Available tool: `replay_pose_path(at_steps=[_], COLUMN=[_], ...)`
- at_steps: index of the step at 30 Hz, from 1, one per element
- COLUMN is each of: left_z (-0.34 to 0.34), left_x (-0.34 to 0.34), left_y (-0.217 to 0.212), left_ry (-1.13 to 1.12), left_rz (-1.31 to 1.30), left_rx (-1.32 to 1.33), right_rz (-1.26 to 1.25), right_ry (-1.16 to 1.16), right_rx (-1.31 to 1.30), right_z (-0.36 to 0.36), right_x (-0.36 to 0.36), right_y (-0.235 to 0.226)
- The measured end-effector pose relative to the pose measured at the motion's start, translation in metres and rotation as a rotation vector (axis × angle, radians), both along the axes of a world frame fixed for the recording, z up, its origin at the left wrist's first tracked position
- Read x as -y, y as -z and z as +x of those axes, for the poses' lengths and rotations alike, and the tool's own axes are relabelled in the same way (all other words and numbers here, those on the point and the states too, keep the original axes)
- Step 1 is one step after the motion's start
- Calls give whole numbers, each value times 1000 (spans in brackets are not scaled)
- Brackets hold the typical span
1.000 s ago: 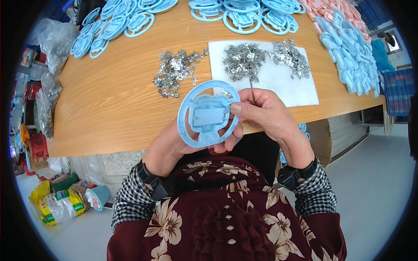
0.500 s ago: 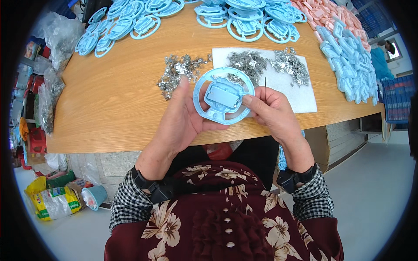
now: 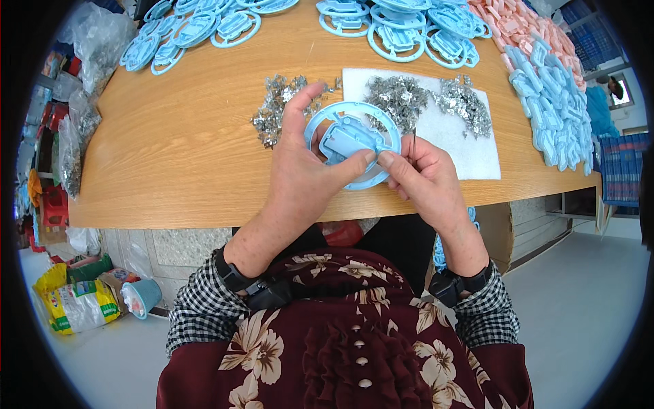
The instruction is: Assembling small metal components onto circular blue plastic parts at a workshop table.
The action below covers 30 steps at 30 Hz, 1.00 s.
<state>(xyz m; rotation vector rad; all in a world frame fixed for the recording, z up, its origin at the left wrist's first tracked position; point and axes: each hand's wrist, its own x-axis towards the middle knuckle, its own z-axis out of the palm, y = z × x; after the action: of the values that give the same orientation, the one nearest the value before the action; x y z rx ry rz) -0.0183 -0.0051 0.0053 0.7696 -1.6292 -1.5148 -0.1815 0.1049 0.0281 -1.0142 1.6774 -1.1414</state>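
A light blue plastic toy steering wheel part is held up over the table's near edge, its recessed inner side facing me. My left hand grips it from the left, thumb pressed near the middle and index finger raised past the rim. From the right, my right hand is closed at the rim, its thumb tip close to the left thumb. A thin dark metal tool sticks up from its fingers; the tool's lower end is hidden. Whatever lies under the two thumb tips is covered.
Beyond the wheel, small silvery metal pieces lie heaped on the wooden table. Two more heaps rest on a white foam sheet. Blue wheel parts are piled at the back, with blue pieces and pink pieces at right.
My left hand has shifted from supporting the wheel's lower left to gripping it, its thumb now across the middle. The wheel has tilted slightly, and the right thumb stays at its right rim.
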Motion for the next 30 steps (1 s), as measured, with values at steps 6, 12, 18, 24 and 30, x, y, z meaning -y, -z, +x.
replay_pose_path(at_steps=[6,12,18,24,30], left_z=[3,9,13,15,7], left_x=[2,6,5,5,2], left_y=[-5,-8,-10,-7,-18], left_ry=[46,116,166,240,271], left_rz=[2,213,350,372,415], left_rx=[-63,-40,-20,-46,23], right_rz=[20,58,72,86,60], right_ry=[-10,7,15,35,120], right_rx=[154,294,354,328,241], right_z=[-7,-10,-9,-11,-27], right_x=[4,2,-6,-19,-53], right_y=[0,5,8,6,7])
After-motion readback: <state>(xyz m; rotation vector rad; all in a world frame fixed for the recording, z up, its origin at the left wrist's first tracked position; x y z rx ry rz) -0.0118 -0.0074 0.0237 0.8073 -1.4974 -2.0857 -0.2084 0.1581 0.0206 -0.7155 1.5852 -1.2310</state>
